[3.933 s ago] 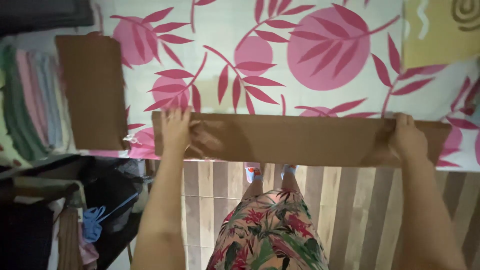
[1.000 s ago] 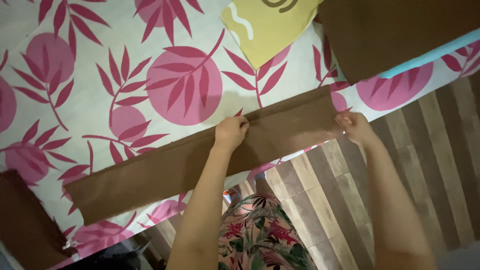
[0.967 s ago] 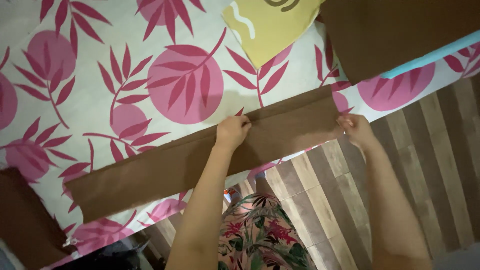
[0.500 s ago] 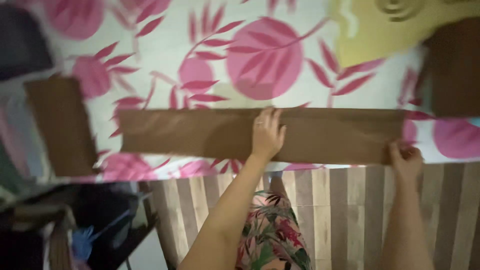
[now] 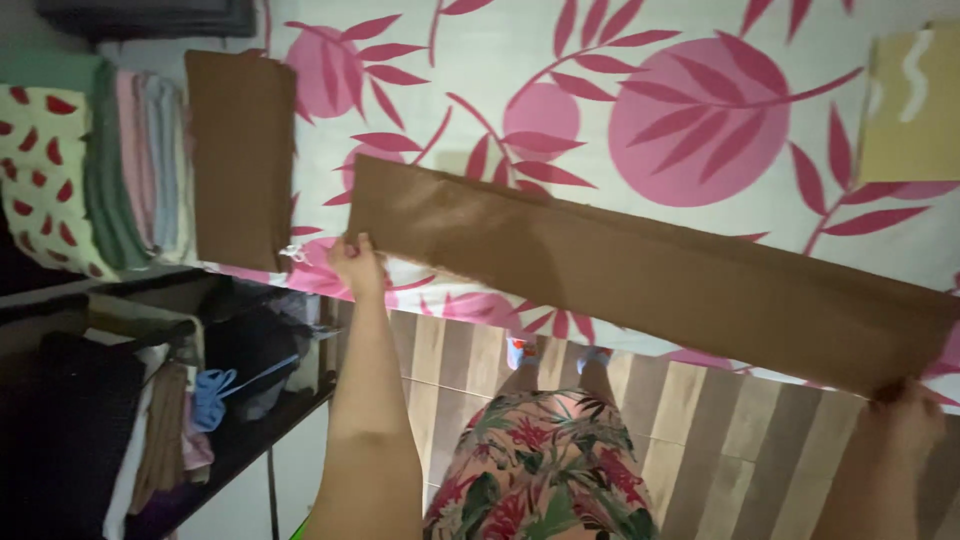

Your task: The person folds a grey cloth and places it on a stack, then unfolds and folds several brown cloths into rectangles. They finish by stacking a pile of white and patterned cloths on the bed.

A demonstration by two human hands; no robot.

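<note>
hands are pinching opposite ends of a long brown cloth strip [image 5: 650, 275], pulling it taut to keep it flat. left hand [image 5: 357, 265] is gripping the end near the sheet's [image 5: 600, 60] front edge; right hand [image 5: 905, 420] is closing on the other end.

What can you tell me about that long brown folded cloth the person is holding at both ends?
The long brown folded cloth is a plain, matte fabric strip, folded lengthwise with a visible fold line. It lies stretched flat and slightly slanted on the white sheet with pink leaf print, along its near edge. The left hand pinches its left corner; the right hand grips its right end.
</note>
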